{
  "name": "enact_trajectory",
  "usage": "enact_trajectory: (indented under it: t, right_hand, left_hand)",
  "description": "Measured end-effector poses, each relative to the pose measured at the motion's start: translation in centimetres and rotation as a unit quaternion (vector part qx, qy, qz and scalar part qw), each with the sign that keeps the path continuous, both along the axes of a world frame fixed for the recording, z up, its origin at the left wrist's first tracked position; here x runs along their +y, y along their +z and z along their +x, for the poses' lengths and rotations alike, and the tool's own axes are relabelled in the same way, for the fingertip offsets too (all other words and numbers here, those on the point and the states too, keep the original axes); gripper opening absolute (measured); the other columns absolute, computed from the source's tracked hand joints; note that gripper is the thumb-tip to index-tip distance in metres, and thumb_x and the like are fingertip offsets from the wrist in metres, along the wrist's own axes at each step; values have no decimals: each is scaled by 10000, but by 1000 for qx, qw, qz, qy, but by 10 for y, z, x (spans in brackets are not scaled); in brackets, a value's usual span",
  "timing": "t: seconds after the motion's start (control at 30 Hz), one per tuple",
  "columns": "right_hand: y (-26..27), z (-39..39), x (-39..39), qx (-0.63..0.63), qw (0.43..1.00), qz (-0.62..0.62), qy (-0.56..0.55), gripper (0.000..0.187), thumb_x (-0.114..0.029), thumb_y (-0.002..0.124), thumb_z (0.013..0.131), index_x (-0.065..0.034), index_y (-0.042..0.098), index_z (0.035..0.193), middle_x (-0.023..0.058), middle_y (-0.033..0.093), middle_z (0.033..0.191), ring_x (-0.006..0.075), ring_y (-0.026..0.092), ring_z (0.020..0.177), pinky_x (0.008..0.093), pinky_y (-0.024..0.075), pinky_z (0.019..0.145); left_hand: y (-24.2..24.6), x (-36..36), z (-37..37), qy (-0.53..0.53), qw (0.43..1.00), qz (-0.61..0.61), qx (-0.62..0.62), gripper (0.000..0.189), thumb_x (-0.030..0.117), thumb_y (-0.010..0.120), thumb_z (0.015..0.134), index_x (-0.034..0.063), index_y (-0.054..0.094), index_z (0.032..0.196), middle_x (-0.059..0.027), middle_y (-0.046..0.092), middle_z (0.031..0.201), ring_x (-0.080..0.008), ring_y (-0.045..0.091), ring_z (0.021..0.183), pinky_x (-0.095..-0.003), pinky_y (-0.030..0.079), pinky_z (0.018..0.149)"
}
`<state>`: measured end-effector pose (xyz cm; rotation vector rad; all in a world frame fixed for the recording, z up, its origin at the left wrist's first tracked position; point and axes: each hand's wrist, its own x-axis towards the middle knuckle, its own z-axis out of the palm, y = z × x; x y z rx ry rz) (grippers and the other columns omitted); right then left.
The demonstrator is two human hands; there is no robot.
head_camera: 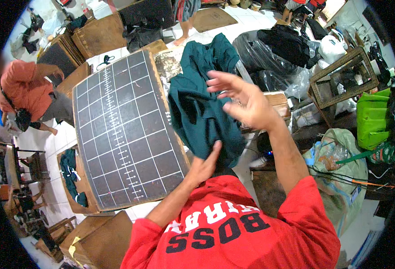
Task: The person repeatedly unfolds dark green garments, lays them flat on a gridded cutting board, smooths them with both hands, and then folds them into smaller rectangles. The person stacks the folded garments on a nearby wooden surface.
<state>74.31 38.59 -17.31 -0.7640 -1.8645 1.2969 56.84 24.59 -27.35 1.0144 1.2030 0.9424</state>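
Observation:
A dark green cloth garment (pixel 201 101) lies in loose folds in front of me, to the right of a dark board with a white grid and ruler marks (pixel 127 131). My left hand (pixel 206 164) is at the garment's near end, its thumb side against the cloth and part of the hand hidden by it. Above the garment's right side my right hand (pixel 243 101) is raised, slightly blurred, with the fingers spread and nothing in them.
A person in an orange shirt (pixel 26 90) is left of the board. Black scissors (pixel 105 61) lie beyond it. Plastic-wrapped bundles (pixel 268 60), a wicker-edged frame (pixel 343 77) and a woven sack (pixel 338 181) crowd the right. More green cloth (pixel 70 175) lies at left.

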Motion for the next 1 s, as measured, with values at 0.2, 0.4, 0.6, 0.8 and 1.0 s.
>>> enact_trajectory:
  t: [0.2,0.4,0.6,0.8,1.0]
  right_hand:
    - [-207,56,117,-365,881,-127,-272,351,-339,689,897,-37,747,1068,151,749,1029,266,719,989,381,566,842]
    - [-288,52,160,-495,814,-190,-235,557,-533,733,816,-30,740,1054,215,716,1150,375,683,1100,494,538,912]
    - [-287,75,161,-322,911,-132,-220,473,-389,684,905,3,624,1163,264,689,1115,421,661,1075,479,506,929]
    - [-262,115,161,-86,937,-21,-339,359,-271,599,1009,30,526,1190,224,649,1057,293,643,977,414,496,876]
    - [-164,161,210,326,877,-247,-253,148,-197,517,1061,-102,609,1126,-12,601,952,108,586,868,291,503,760]
  left_hand:
    - [-7,4,-31,168,971,-8,-167,389,220,537,1065,-20,551,1371,-87,591,1368,-185,541,1254,-340,419,1075]
    - [-11,25,0,298,936,-97,-157,437,238,567,1053,22,508,1428,-77,564,1403,-191,536,1265,-367,419,1094]
    - [20,67,19,343,924,-56,-157,409,276,564,1047,29,554,1373,-118,631,1315,-260,636,1164,-439,541,984]
    - [56,133,15,279,951,-5,-129,408,256,580,1042,10,569,1367,-90,631,1318,-197,618,1166,-365,511,1001]
    - [55,236,17,249,952,-55,-172,439,322,611,1020,15,592,1334,-102,663,1278,-241,661,1124,-396,539,975]
